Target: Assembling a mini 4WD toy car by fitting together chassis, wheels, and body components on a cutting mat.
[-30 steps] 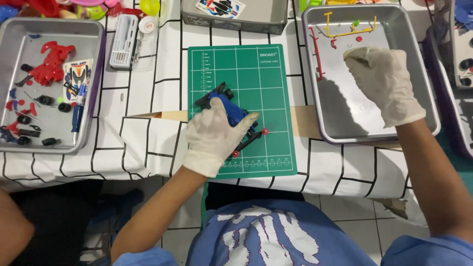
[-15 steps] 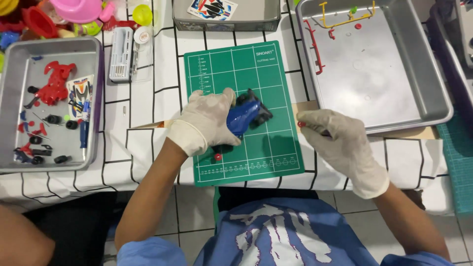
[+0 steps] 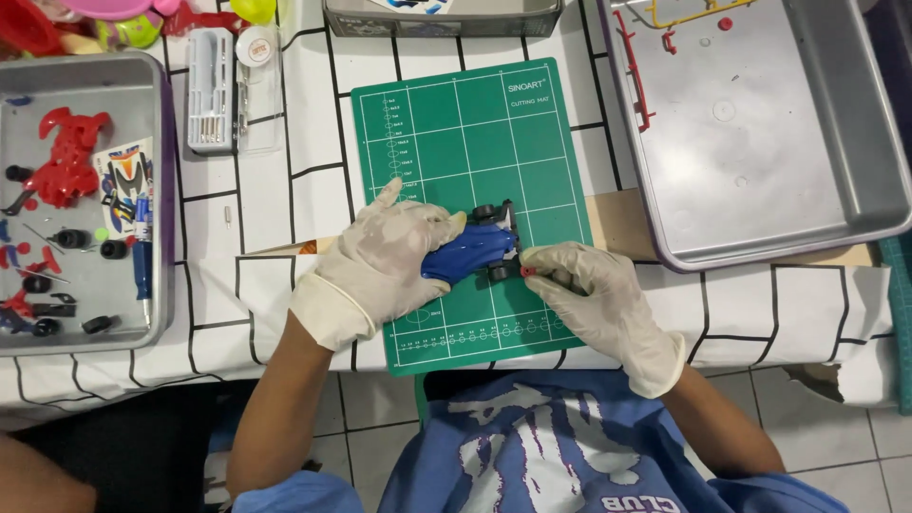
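Left hand: my gloved left hand (image 3: 380, 255) is curled down over the blue toy car (image 3: 472, 253); fingers wrapped on its rear half and closed around the body, so I count it as clamped on the car.
Right hand: my gloved right hand (image 3: 591, 299) sits just right of the car; thumb and forefinger are pinched together on a small red part (image 3: 525, 272); the remaining fingers are folded loosely under the palm.
Toy car: it lies between my two hands on the green cutting mat (image 3: 456, 123); its black wheels show at the end nearest my right hand; the red part is touching or just beside that end, and I cannot tell which.
Beyond my right hand: a large metal tray (image 3: 807, 152) holding a red plastic frame (image 3: 635, 68) along its near-left edge.
Out past my left hand: a second metal tray (image 3: 142, 313) with loose red pieces (image 3: 65, 157), black wheels and a sticker sheet (image 3: 122, 180); a clear case of small tools (image 3: 211, 90) lies between that tray and the mat.
Under both hands: a white tablecloth (image 3: 285, 190) with black lines.
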